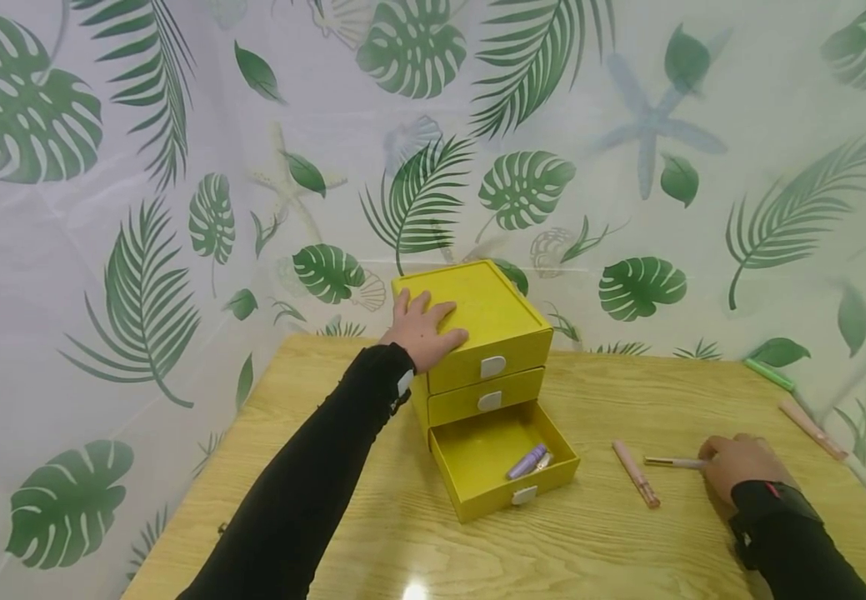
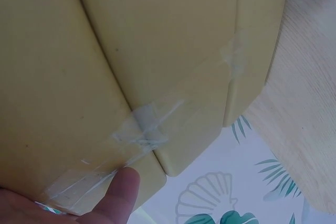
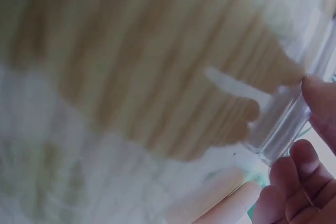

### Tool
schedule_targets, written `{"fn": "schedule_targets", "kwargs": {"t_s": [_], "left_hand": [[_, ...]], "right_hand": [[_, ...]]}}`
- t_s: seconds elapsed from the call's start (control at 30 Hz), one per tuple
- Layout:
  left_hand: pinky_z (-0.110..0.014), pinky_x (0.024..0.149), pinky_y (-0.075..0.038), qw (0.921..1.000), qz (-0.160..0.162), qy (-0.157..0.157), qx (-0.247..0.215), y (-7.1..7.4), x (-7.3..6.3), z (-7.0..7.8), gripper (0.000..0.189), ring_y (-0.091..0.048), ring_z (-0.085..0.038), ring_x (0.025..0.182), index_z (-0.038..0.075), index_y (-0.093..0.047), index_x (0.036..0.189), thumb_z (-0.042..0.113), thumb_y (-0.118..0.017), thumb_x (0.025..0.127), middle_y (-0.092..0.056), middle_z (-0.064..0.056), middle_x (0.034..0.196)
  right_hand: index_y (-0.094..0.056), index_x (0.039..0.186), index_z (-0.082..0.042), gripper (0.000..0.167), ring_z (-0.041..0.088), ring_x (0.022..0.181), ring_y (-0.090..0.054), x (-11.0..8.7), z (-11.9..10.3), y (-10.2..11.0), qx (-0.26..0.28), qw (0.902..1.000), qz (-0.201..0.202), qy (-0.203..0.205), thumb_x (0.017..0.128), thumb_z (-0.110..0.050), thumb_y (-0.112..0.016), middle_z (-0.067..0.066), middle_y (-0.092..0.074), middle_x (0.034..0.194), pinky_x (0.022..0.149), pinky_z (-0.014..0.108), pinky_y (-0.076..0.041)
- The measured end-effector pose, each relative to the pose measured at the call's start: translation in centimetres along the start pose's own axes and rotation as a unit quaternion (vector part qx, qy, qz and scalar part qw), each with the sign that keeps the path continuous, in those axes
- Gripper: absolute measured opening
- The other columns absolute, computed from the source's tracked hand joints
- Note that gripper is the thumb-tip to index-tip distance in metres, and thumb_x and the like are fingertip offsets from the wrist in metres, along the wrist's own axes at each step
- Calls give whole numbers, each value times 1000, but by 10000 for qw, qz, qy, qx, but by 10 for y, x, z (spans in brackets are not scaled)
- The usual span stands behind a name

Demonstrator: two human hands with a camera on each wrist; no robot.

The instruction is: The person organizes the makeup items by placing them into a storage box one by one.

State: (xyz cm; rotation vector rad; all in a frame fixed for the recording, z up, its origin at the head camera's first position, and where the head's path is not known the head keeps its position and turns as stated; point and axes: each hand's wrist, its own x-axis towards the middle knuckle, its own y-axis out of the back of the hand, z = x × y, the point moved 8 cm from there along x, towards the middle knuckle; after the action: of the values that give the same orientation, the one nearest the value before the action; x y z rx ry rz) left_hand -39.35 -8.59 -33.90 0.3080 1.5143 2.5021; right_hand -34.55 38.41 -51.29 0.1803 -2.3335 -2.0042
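Note:
My left hand [image 1: 423,332] rests with spread fingers on the top left edge of a yellow three-drawer box [image 1: 488,304]. In the left wrist view, fingers lie against the box's taped side [image 2: 173,72]. The bottom drawer [image 1: 470,471] is pulled out and holds a purple tube [image 1: 526,461] and a small pale tube [image 1: 544,461] near its front. At the right, my right hand [image 1: 749,468] pinches a slim cosmetic tube [image 1: 673,462] low over the table. Its clear end [image 3: 286,116] shows between thumb and fingers in the right wrist view.
A pink tube [image 1: 637,475] lies between the drawer and my right hand. Farther right, another pink tube [image 1: 811,427] and a green tube [image 1: 770,375] lie by the table's edge. A leaf-patterned sheet [image 1: 433,108] hangs behind the wooden table [image 1: 357,517].

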Motion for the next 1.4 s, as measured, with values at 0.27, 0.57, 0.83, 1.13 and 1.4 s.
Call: {"fn": "schedule_targets", "kwargs": {"t_s": [0.27, 0.57, 0.83, 1.13, 1.4], "left_hand": [[-60, 119, -18, 10000, -21, -24, -5, 0, 0, 1, 66, 6, -39, 153, 21, -40, 157, 53, -48, 100, -15, -15, 167], [-60, 119, -18, 10000, 12, -13, -61, 0, -1, 0, 66, 7, -38, 153, 21, -41, 157, 53, -48, 99, -15, -15, 167], [-59, 119, -18, 10000, 2, 52, -61, 0, -2, 0, 67, 7, -38, 153, 21, -41, 157, 54, -48, 99, -15, -14, 168], [-59, 120, -18, 10000, 36, -1, -73, 1, 0, 0, 66, 7, -37, 153, 21, -41, 157, 53, -48, 100, -15, -14, 168], [-58, 120, -18, 10000, 51, 8, -73, 0, -1, -1, 66, 7, -37, 153, 21, -41, 157, 53, -48, 99, -15, -14, 168]], "right_hand": [[-71, 99, -5, 24, 29, 71, -60, -1, -15, 4, 274, 9996, 103, -55, 95, -28, -69, 6, -66, 82, 66, 52, -49], [-71, 110, -1, 17, 23, 75, -61, 0, -84, 26, 716, 9922, 663, 771, 96, -10, -67, 7, -68, 91, 66, 45, -50], [-74, 107, -8, 13, 15, 77, -60, 1, -140, 51, 849, 9833, 805, 1395, 96, -10, -68, -2, -66, 90, 68, 41, -51], [-75, 98, -20, 8, 10, 75, -56, 5, -199, 59, 599, 9728, 919, 2038, 91, -15, -75, -10, -63, 86, 69, 38, -51], [-75, 96, -20, 7, 12, 78, -60, 7, -244, 52, 463, 9574, 976, 2678, 91, -14, -76, -10, -64, 87, 72, 37, -54]]}}
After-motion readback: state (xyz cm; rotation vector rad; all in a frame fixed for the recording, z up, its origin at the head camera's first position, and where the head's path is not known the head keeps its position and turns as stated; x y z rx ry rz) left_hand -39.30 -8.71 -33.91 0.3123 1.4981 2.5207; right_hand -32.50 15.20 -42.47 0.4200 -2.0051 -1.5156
